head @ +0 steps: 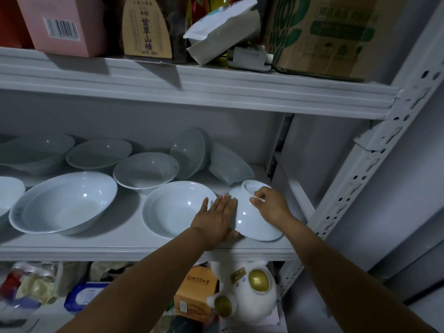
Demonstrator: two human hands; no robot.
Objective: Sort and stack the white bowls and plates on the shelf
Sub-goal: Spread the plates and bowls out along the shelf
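Both bare forearms reach up and forward onto the middle shelf (125,239). Left hand (217,218) is flat, fingers straight and together, pressed against the left wall of the upturned bowl (254,219). It touches only and grips nothing. Right hand (272,205) is on top of the same bowl, thumb and fingers curled, pinching its foot ring. The bowl sits mouth-down near the shelf's front edge, between the two hands.

Count: two hands, nine white dishes in view.
- 1: the upturned bowl.
- 1: wide bowl (173,210), just left of the left hand, its rim under the fingers.
- 1: large bowl (64,203), further left.
- 1: cut-off dish (8,193), farthest left.
- Behind the hands are three upright: far-left bowl (31,152), middle bowl (98,152), near bowl (145,169).
- 1: bowl on edge (189,152), behind the left hand.
- 1: tipped bowl (229,164), just behind the right hand, mouth down-left.

Cannot tell plates from shallow bowls.

Above the hands are one pink box (60,22) and one cardboard box (324,37). Below them are one white-and-gold figure (247,292) and one orange box (197,294).
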